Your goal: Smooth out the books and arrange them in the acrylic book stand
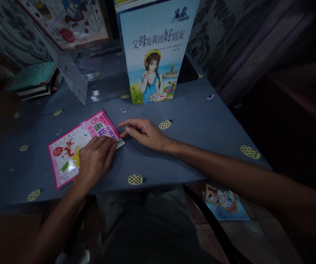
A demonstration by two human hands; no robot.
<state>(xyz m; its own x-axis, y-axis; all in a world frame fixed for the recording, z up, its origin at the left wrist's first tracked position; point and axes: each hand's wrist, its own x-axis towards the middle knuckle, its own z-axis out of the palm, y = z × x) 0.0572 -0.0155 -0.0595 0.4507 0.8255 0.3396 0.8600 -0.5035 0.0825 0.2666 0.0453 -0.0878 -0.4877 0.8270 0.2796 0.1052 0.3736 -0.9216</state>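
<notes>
A thin pink booklet (72, 146) with cartoon animals lies flat on the blue cloth-covered table (191, 121). My left hand (95, 159) rests palm down on the booklet's right part, fingers together and flat. My right hand (144, 132) lies beside the booklet's right corner, fingers stretched out, fingertips touching that corner. Neither hand holds anything off the table.
A tall blue book (155, 51) stands upright at the back, next to a clear plastic stand (86, 77). A stack of books (35, 80) lies back left. Another booklet (225, 203) lies on the floor at right. A poster (64, 20) leans behind.
</notes>
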